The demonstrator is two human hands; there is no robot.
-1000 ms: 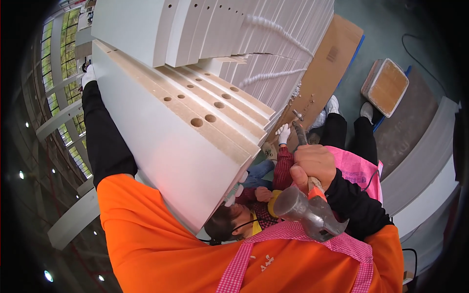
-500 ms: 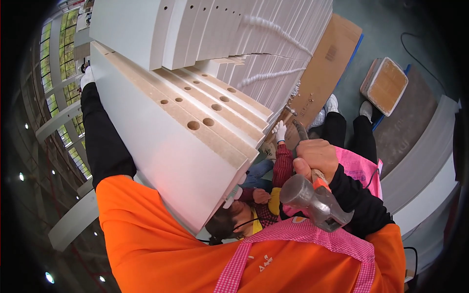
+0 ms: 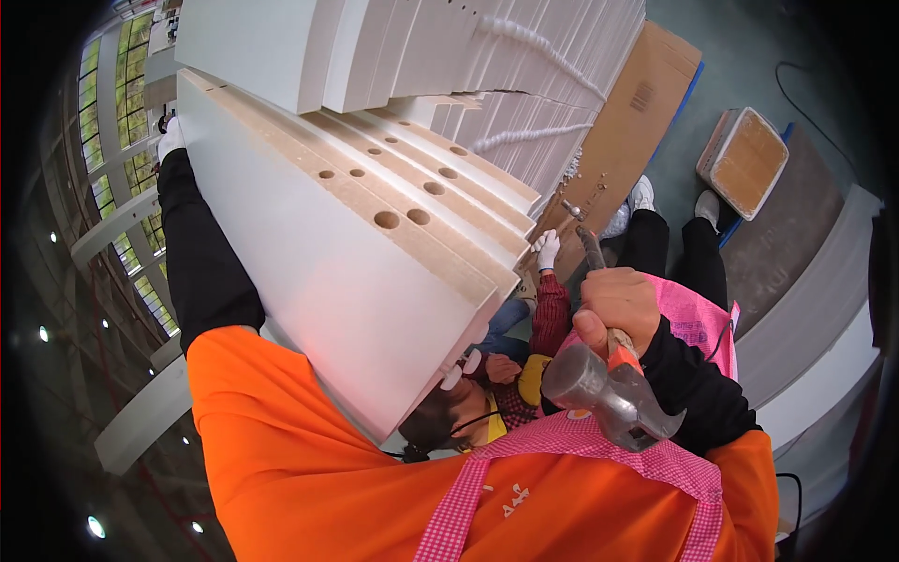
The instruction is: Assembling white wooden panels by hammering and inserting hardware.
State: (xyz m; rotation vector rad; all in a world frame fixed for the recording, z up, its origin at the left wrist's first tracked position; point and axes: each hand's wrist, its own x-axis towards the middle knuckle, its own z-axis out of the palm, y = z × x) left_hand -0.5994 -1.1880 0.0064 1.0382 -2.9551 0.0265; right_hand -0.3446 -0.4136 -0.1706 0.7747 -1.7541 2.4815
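My right hand (image 3: 620, 304) is closed round the handle of a claw hammer (image 3: 613, 398). The worn metal head points toward my chest, and the handle's other end sticks out past my fist. My left arm stretches along a white board (image 3: 309, 272) that stands on edge with several others. At its far end is my left hand (image 3: 171, 139), in a white glove, close beside the board's edge. Its fingers are too small and partly hidden to read. Round holes of different sizes dot the boards' bare brown edges (image 3: 403, 220).
A co-worker in a checked red sleeve (image 3: 551, 314) crouches by the boards, one white-gloved hand (image 3: 546, 250) near their ends. Past them lie a brown cardboard sheet (image 3: 646, 103) and a white-rimmed box (image 3: 743, 164). More stacked boards (image 3: 534, 47) rise ahead.
The boards and the co-worker's gloved hand sit slightly farther right in the picture. My right hand and the hammer have shifted a little right too, with the same grip.
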